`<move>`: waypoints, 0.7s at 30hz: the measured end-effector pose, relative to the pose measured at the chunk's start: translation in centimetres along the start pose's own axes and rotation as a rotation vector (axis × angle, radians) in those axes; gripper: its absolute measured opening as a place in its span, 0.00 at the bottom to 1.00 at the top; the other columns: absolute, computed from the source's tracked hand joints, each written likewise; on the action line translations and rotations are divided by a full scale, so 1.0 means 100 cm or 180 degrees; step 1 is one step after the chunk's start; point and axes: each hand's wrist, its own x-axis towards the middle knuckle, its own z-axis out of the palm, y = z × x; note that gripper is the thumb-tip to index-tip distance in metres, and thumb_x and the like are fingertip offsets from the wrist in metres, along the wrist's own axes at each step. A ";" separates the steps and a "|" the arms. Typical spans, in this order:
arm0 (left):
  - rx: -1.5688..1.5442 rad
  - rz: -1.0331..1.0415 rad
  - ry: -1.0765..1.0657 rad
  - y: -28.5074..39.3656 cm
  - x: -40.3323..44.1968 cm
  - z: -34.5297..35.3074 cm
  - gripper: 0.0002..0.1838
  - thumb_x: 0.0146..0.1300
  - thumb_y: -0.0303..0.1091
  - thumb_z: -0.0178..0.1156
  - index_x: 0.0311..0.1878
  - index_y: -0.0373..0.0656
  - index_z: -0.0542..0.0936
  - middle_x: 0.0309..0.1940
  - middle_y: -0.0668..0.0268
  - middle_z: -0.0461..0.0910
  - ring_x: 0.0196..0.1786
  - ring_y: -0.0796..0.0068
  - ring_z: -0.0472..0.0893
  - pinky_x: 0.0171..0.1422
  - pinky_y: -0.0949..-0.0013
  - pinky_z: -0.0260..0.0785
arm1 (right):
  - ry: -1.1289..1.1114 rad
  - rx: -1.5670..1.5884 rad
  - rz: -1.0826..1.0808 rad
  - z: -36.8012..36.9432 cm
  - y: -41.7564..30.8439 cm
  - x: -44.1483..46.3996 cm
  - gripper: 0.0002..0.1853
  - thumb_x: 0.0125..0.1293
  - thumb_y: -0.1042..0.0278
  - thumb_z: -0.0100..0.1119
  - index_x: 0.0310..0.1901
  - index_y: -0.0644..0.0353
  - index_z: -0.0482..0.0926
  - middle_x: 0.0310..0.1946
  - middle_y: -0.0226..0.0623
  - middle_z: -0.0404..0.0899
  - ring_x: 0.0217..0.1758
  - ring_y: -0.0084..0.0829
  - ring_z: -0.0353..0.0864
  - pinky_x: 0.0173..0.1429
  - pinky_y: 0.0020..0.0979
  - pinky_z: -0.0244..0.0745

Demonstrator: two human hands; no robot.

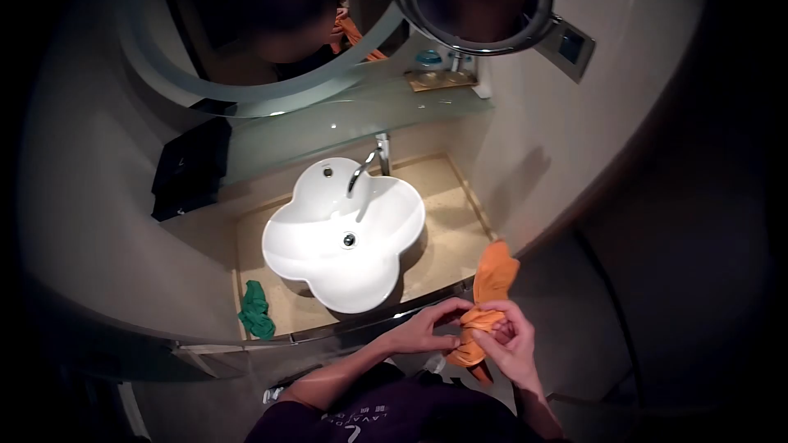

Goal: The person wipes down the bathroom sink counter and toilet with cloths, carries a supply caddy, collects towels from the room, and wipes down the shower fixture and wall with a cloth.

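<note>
An orange cloth (pixel 496 271), bunched in its middle, hangs between my hands in front of the counter's right end. My left hand (pixel 431 326) grips its left side with bent fingers. On the other side, my right hand (pixel 510 346) pinches the gathered folds between thumb and fingers. One end of the cloth sticks up past my hands, and a darker end dangles below them. A crumpled green cloth (pixel 256 312) lies at the counter's front left corner.
A white clover-shaped basin (pixel 287 238) stands on the beige counter (pixel 447 197), with a chrome faucet (pixel 383 154) behind it. Above runs a glass shelf (pixel 320 127) holding a small tray (pixel 427 82) with glasses. A round mirror (pixel 480 47) juts from the wall. A black folder-like item (pixel 193 164) is at left.
</note>
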 end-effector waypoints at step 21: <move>-0.2270 -0.0023 0.1214 0.059 -0.123 -0.045 0.27 0.78 0.38 0.50 0.74 0.35 0.63 0.69 0.56 0.71 0.73 0.65 0.69 0.79 0.62 0.57 | -0.1751 -0.1197 -0.1115 0.129 -0.024 0.089 0.24 0.65 0.83 0.61 0.64 0.62 0.74 0.54 0.32 0.78 0.52 0.20 0.78 0.58 0.24 0.73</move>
